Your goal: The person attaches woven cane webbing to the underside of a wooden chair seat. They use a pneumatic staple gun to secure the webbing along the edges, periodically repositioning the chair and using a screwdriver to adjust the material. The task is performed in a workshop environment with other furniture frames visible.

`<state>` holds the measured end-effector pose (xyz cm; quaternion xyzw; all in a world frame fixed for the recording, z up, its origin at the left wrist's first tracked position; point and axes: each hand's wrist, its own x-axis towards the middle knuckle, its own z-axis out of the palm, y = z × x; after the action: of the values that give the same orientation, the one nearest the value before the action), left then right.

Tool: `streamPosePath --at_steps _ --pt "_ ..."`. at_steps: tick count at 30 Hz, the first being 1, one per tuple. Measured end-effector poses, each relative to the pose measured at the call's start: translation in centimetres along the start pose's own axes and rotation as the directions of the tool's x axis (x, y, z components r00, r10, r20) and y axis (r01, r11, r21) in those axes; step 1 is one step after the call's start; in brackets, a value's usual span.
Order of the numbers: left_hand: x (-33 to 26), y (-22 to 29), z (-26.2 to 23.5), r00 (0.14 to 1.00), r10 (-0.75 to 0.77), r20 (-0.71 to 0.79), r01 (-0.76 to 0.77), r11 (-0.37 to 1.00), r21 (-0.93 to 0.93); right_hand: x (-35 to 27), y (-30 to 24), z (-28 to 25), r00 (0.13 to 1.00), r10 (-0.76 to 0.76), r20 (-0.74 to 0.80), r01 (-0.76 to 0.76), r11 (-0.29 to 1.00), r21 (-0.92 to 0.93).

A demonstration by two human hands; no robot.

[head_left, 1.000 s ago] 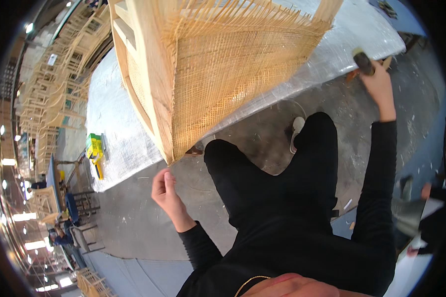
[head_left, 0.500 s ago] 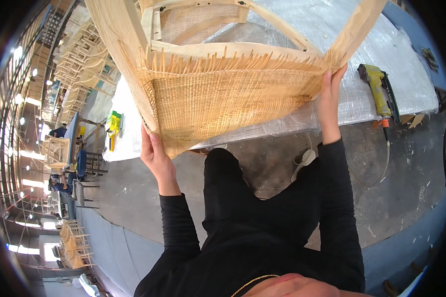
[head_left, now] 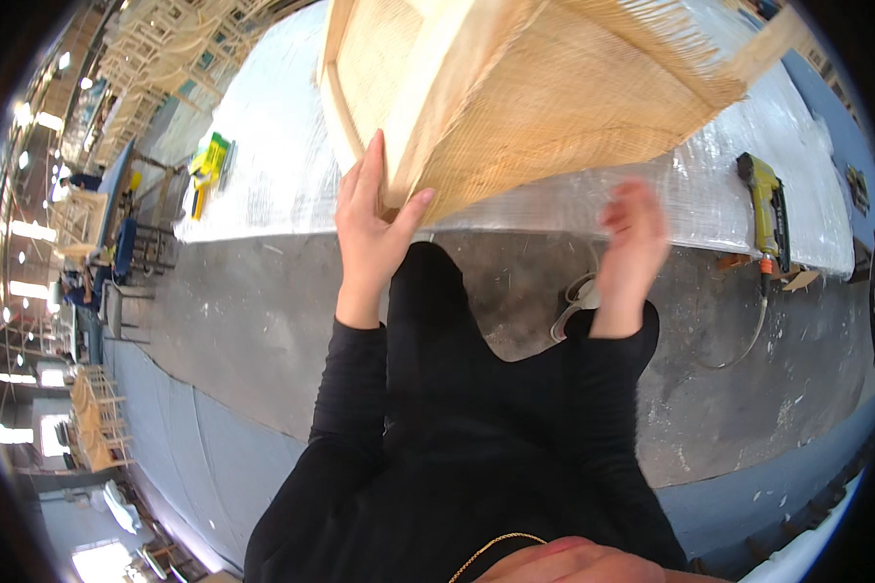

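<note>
A pale wooden chair frame with a woven cane panel (head_left: 544, 107) rests tilted on a table covered in clear plastic sheet (head_left: 262, 165). My left hand (head_left: 371, 219) grips the near corner of the wooden frame, thumb on one side and fingers up the other. My right hand (head_left: 632, 243) hangs blurred just below the table's front edge, fingers apart, holding nothing and clear of the cane. Loose cane ends fringe the panel's upper right edge.
A yellow and black pneumatic stapler (head_left: 766, 209) lies on the table at right, its hose trailing to the floor. A yellow-green tool (head_left: 207, 167) sits at the table's left end. Stacked wooden chair frames (head_left: 97, 413) and a person (head_left: 80, 282) stand far left.
The chair frame has turned and shifted right. My left hand moved up onto its near corner. My right hand came off the panel's right side and dropped below the table edge.
</note>
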<state>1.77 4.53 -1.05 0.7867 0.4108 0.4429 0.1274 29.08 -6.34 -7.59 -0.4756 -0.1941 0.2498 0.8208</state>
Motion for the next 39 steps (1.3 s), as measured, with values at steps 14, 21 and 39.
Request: streamPosePath --at_steps 14,21,39 --pt "-3.1 -6.1 2.1 0.995 0.030 -0.090 -0.034 0.999 -0.038 -8.5 6.8 11.1 0.934 0.271 0.231 -0.219 0.949 -0.227" --pt "-3.4 -5.8 1.8 0.997 0.045 -0.069 -0.044 0.999 0.014 -8.3 7.1 10.1 0.952 0.236 0.196 -0.162 0.930 -0.329" --pt "-11.5 -7.5 7.4 0.673 -0.561 0.482 0.652 0.142 -0.745 -7.2 6.8 9.4 0.915 0.310 0.257 -0.230 0.926 -0.300"
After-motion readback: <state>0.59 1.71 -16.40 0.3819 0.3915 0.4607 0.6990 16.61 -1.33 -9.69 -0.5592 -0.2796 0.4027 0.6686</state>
